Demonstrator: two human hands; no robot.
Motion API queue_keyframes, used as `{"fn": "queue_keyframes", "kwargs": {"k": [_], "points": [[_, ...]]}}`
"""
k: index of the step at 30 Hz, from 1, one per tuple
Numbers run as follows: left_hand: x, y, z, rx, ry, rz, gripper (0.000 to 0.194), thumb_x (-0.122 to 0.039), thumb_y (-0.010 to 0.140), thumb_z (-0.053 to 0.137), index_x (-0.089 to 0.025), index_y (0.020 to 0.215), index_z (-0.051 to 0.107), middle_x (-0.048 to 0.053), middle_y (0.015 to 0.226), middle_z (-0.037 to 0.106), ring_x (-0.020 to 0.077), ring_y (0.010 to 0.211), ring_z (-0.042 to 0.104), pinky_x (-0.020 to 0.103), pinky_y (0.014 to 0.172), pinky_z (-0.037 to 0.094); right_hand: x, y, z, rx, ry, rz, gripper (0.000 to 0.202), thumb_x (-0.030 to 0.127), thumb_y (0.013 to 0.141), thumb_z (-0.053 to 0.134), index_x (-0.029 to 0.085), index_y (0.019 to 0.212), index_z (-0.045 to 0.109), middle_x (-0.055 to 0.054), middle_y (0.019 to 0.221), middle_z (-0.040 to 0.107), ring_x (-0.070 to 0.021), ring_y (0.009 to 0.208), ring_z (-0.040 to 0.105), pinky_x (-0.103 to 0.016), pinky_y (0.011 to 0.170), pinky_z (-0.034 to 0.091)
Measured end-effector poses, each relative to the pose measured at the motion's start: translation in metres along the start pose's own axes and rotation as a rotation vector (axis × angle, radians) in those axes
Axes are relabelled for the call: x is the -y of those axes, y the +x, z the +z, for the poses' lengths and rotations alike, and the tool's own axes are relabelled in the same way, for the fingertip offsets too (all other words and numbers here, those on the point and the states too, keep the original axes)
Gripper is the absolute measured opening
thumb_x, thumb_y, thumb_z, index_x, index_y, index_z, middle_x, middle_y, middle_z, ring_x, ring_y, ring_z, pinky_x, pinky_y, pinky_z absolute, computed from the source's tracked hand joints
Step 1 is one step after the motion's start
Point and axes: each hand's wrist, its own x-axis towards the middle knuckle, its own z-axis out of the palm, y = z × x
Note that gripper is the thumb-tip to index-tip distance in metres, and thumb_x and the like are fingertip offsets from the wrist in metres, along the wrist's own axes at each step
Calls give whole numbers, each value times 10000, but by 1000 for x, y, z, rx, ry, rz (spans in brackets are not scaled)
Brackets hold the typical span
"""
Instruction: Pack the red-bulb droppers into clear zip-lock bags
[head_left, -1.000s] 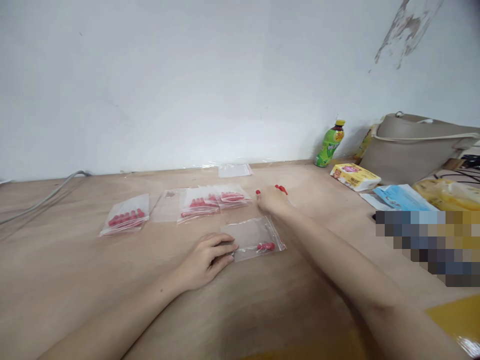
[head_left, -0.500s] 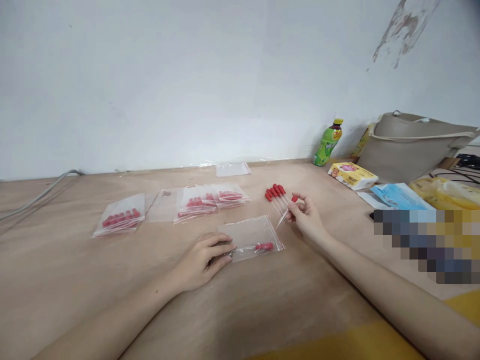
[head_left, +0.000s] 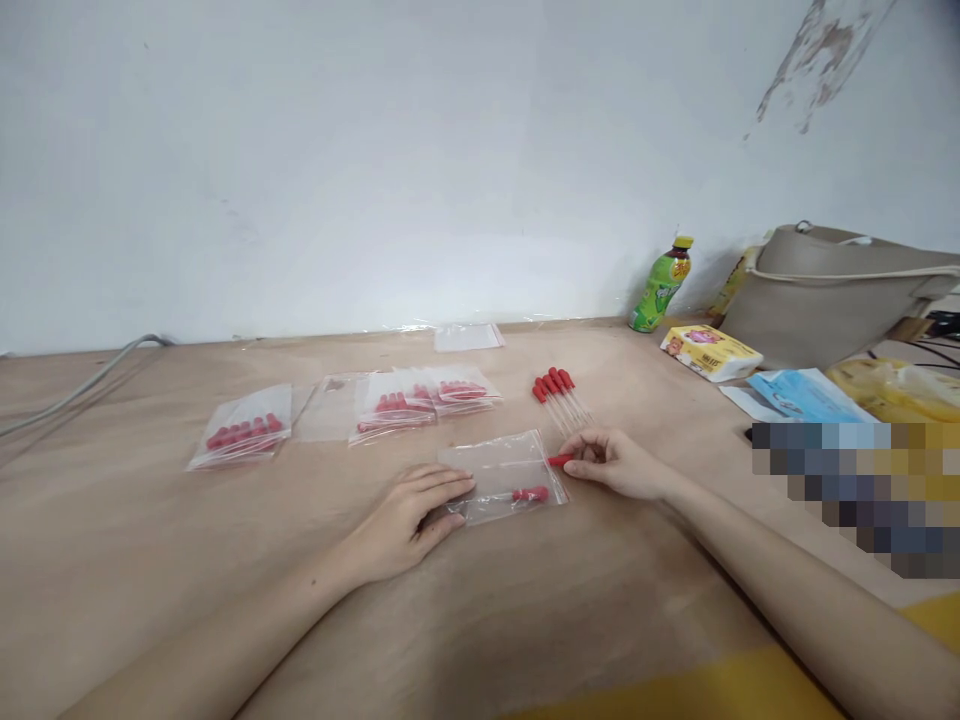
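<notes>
A clear zip bag (head_left: 499,462) lies flat in front of me, with red-capped glass droppers (head_left: 531,494) inside. My left hand (head_left: 424,515) pinches the bag's left end between thumb and fingers. My right hand (head_left: 611,462) is closed on the red bulb of another dropper (head_left: 559,460), whose thin glass tube lies within the bag's outline, pointing left. Just behind my right hand, several loose red-capped droppers (head_left: 553,382) are fanned out on the table.
Filled bags stand left (head_left: 244,430) and centre (head_left: 394,405), with an unfilled bag (head_left: 469,338) near the wall. At right are a green bottle (head_left: 660,290), yellow box (head_left: 709,352), grey bag (head_left: 832,295) and blue packet (head_left: 810,396). A cable (head_left: 97,375) runs at far left.
My right hand has moved down and left with its dropper, which has turned from slanting to nearly level, its tube now over or in the bag. My left hand has barely moved.
</notes>
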Motion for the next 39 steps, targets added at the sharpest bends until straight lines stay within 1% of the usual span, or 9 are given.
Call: {"fn": "queue_keyframes", "kwargs": {"k": [4, 10, 14, 18, 22, 24, 29, 35, 39], "points": [[1, 0, 1, -4, 3, 2, 363, -277, 888, 480, -247, 1250, 488, 58, 1236, 546, 213, 1139, 494, 435, 974, 386, -1, 4, 0, 63, -173, -138, 240, 361, 697, 632, 148, 806, 652, 28, 593, 534, -62, 484, 358, -190, 440, 264], [0, 0, 0, -5, 21, -3, 367, -279, 882, 489, -252, 1248, 491, 58, 1244, 540, 214, 1139, 495, 433, 969, 392, -8, 10, 1, -150, -355, -253, 186, 303, 724, 601, 187, 844, 683, 1, 653, 547, -90, 520, 419, -212, 483, 319], [0, 0, 1, -13, 44, -9, 378, -289, 885, 483, -263, 1262, 477, 57, 1281, 508, 216, 1160, 479, 427, 972, 388, -1, 7, 9, -92, -319, -309, 198, 309, 720, 606, 188, 852, 689, 8, 647, 508, -80, 507, 397, -210, 475, 306], [1, 0, 2, -7, 34, -3, 382, -289, 888, 478, -254, 1268, 470, 61, 1285, 503, 215, 1167, 471, 425, 978, 379, 6, 6, 25, -35, -114, -196, 234, 338, 688, 626, 157, 834, 656, 42, 538, 469, -71, 459, 370, -202, 441, 274], [3, 0, 2, -2, 24, -5, 378, -291, 885, 488, -250, 1260, 477, 57, 1259, 527, 212, 1159, 477, 420, 980, 376, 6, 8, 33, -42, 102, -95, 297, 424, 633, 664, 160, 752, 599, 22, 579, 553, -84, 491, 450, -206, 460, 325], [3, 0, 2, -2, 25, -6, 376, -291, 884, 491, -249, 1257, 479, 55, 1258, 528, 208, 1161, 475, 416, 983, 374, 6, 8, 32, -56, 99, -71, 330, 480, 645, 641, 161, 712, 589, 21, 564, 553, -81, 476, 445, -205, 452, 315], [5, -1, 3, 5, 35, 6, 369, -296, 895, 471, -247, 1261, 473, 56, 1274, 512, 206, 1170, 465, 416, 991, 364, 13, 5, 28, -17, 40, -26, 530, 630, 758, 423, 178, 481, 425, 56, 366, 364, -56, 351, 316, -204, 381, 203], [3, 0, 2, 8, 40, -5, 363, -296, 893, 472, -244, 1252, 488, 56, 1261, 523, 211, 1160, 473, 415, 991, 364, 17, 3, 33, 65, 165, 102, 411, 554, 654, 611, 156, 722, 538, 91, 393, 397, -38, 313, 275, -190, 342, 177], [3, -1, 2, 18, 50, -10, 360, -298, 894, 471, -252, 1250, 495, 55, 1271, 514, 212, 1164, 470, 414, 989, 366, 7, 9, 26, -84, 89, 133, 353, 482, 703, 563, 160, 844, 527, 70, 467, 479, -53, 301, 308, -199, 333, 213]]}}
